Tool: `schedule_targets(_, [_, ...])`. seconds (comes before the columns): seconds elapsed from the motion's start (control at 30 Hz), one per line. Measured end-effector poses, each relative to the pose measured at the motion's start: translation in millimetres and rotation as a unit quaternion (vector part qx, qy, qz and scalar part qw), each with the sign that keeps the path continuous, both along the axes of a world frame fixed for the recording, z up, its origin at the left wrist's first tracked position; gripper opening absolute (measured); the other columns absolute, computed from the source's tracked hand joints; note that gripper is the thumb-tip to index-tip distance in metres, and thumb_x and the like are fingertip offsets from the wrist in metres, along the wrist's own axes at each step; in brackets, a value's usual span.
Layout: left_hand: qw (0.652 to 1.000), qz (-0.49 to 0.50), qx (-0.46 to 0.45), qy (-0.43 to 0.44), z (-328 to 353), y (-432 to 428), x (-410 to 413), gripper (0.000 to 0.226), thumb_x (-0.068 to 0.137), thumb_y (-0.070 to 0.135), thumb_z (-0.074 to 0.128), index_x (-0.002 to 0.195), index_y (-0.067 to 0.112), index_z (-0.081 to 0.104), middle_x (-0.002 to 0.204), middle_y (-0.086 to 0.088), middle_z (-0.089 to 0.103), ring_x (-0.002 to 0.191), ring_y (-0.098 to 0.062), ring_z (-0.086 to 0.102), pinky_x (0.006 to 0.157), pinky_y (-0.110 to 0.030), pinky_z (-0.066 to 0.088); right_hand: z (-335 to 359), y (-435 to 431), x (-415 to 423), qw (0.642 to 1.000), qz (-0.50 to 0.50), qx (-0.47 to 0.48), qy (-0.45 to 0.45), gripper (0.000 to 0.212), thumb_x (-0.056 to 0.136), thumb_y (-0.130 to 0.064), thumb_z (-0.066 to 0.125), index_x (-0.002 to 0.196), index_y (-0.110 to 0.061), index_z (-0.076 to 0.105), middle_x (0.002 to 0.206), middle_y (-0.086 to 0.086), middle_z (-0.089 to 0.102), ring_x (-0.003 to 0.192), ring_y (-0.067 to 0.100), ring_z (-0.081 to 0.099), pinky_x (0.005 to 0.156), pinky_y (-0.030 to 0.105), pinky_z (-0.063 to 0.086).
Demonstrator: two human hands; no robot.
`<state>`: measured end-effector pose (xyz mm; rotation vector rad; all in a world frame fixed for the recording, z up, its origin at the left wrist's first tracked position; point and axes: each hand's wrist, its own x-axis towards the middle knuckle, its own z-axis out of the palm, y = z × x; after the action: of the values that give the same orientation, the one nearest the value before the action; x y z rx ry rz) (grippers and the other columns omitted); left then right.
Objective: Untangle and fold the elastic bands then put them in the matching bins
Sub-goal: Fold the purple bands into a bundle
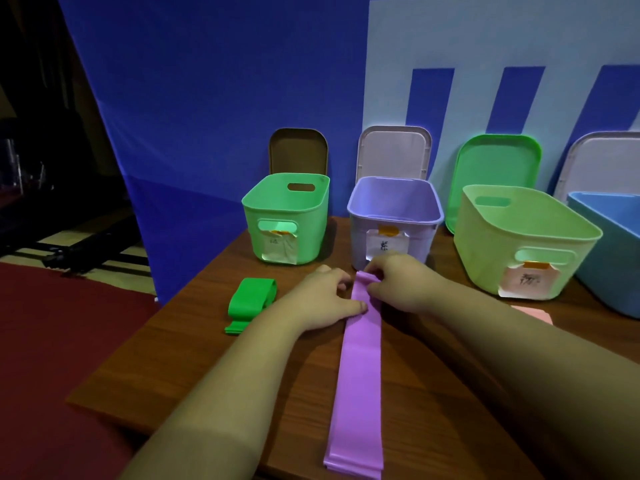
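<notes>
The blue backdrop (pixel 225 98) stands behind everything, and the wooden table (pixel 194 358) runs out in front of me. Four open bins line its far side: a blue bin (pixel 609 258) at the far right, a pale green bin (pixel 491 251) beside it, a purple bin (pixel 360 244) in the middle, and a green bin (pixel 311 230) on the left. A lid leans upright behind each one: a grey lid (pixel 602 161), a green lid (pixel 495 168), a lilac lid (pixel 393 150) and a brown lid (pixel 298 150). The purple band (pixel 358 375) lies flat as a long strip from the near table edge up to just in front of the purple bin. My right hand (pixel 401 282) pinches its far end, where the strip is turned over on itself. My left hand (pixel 322 299) grips the band's left edge, fingers curled and thumb on top. The green band (pixel 251 299) lies folded to the left, near the green bin. A pink band (pixel 533 315) peeks out beyond my right forearm, in front of the pale green bin. Paper labels hang on three bin fronts; I cannot read them
</notes>
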<state>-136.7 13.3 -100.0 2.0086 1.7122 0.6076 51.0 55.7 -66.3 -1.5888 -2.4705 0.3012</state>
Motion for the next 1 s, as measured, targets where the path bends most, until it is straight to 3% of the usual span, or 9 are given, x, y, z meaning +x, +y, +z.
schedule_targets(0.1, [0.999,-0.031,-0.027,-0.009,7.5,-5.2,-4.3,0.065,0.083,0.047,0.086,0.141,0.028,0.062,0.125,0.003,0.055,0.112,-0.011,0.061,0.099,-0.028,0.050,3.8,-3.6,2.4,0.999,0.003,0.019,0.034,0.019,0.095,-0.023,0.072,0.113,-0.018,0.073,0.108,0.003,0.067,0.089,0.018,0.062,0.071,0.029,0.048])
schedule_targets(0.2, [0.997,-0.056,-0.049,-0.037,9.9,-6.3,-7.1,0.042,0.084,0.037,0.087,0.122,0.028,0.071,0.114,0.009,0.067,0.100,-0.010,0.066,0.087,-0.028,0.052,9.9,-9.8,6.5,0.996,0.016,0.047,0.071,0.012,0.094,-0.021,0.074,0.103,-0.026,0.069,0.102,-0.003,0.060,0.088,0.016,0.059,0.067,0.024,0.041])
schedule_targets(0.3, [0.993,-0.048,-0.061,-0.089,8.8,-6.6,-6.0,0.025,0.084,0.030,0.089,0.104,0.024,0.075,0.093,0.013,0.074,0.080,-0.005,0.065,0.073,-0.024,0.049,16.8,-15.4,8.8,0.993,0.031,0.080,0.082,0.015,0.092,-0.022,0.077,0.106,-0.026,0.073,0.101,-0.004,0.057,0.091,0.019,0.059,0.070,0.026,0.042])
schedule_targets(0.4, [0.993,-0.032,-0.034,-0.112,3.6,-3.9,-1.2,0.021,0.087,0.027,0.088,0.088,0.015,0.072,0.074,0.010,0.067,0.064,-0.001,0.056,0.061,-0.016,0.044,24.1,-20.5,10.5,0.989,0.031,0.101,0.105,0.017,0.091,-0.021,0.078,0.105,-0.028,0.073,0.096,-0.010,0.051,0.089,0.017,0.059,0.066,0.022,0.041])
schedule_targets(0.47, [0.992,-0.012,-0.011,-0.127,1.0,-2.8,4.7,0.022,0.088,0.025,0.087,0.081,0.019,0.068,0.069,0.010,0.063,0.058,0.002,0.052,0.056,-0.014,0.040,27.9,-23.2,10.9,0.987,0.033,0.118,0.107,0.019,0.090,-0.019,0.077,0.108,-0.027,0.075,0.095,-0.011,0.051,0.091,0.019,0.060,0.068,0.025,0.041])
schedule_targets(0.67, [0.990,0.026,0.035,-0.136,-6.3,5.2,9.1,0.012,0.090,0.021,0.084,0.089,0.022,0.072,0.087,0.005,0.074,0.084,-0.018,0.068,0.079,-0.034,0.053,31.8,-39.6,10.2,0.986,0.040,0.123,0.102,0.020,0.089,-0.019,0.078,0.106,-0.028,0.072,0.095,-0.011,0.052,0.086,0.012,0.056,0.066,0.019,0.038])
schedule_targets(0.87, [0.990,-0.004,0.040,-0.134,-9.1,5.3,-1.1,0.015,0.092,0.007,0.076,0.091,0.022,0.075,0.086,0.001,0.076,0.072,-0.009,0.060,0.071,-0.028,0.048,14.1,-74.3,12.5,0.987,0.108,0.101,0.059,0.020,0.092,-0.024,0.076,0.110,-0.031,0.070,0.100,-0.009,0.053,0.089,0.013,0.056,0.077,0.026,0.046])
schedule_targets(1.0, [0.989,-0.031,0.036,-0.142,-5.5,2.7,-5.8,0.017,0.088,0.006,0.078,0.090,0.023,0.076,0.086,-0.005,0.077,0.070,-0.007,0.060,0.067,-0.023,0.048,2.6,-91.4,12.5,0.987,0.121,0.094,0.055,0.019,0.096,-0.028,0.074,0.115,-0.032,0.070,0.102,-0.011,0.049,0.089,0.009,0.053,0.077,0.025,0.044])
